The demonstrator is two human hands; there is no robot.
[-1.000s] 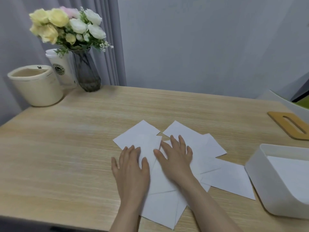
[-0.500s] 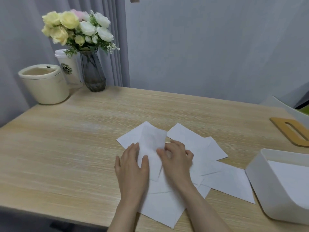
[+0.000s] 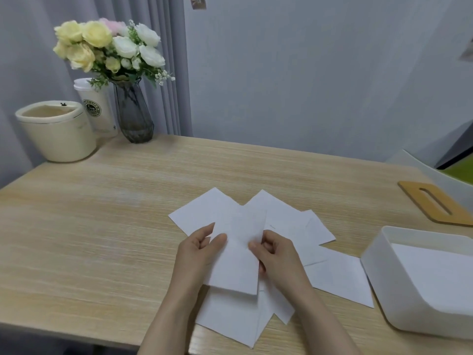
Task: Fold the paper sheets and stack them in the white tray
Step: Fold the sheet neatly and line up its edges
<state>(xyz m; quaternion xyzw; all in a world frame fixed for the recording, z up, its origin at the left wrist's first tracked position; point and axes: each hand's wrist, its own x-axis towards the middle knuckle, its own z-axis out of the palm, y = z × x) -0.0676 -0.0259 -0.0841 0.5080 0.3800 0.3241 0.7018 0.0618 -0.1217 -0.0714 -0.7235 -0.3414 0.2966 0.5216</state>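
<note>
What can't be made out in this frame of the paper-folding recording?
Head view only:
- White plastic tray: right side cut off by the frame edge; how many sheets lie inside cannot be counted.
- Scattered white paper sheets: overlapping, so their number is unclear.
- Held white paper sheet: hides most fingers of the left hand and right hand behind it.
- White lidded cup: logo text too small.

- The tray point(image 3: 378, 275) runs off the right edge, so its far side is out of view.
- The held sheet point(image 3: 236, 254) covers part of the spread sheets point(image 3: 340, 275) and the fingers behind it.
- The left hand point(image 3: 197, 252) and right hand point(image 3: 277, 254) hide more paper beneath them.
- Both forearms are cut off by the bottom edge.
- The cup point(image 3: 96, 108) stands partly behind the vase point(image 3: 133, 116); its logo is too small to read.
- The wooden piece point(image 3: 435, 203) is cut off at the right.
</note>
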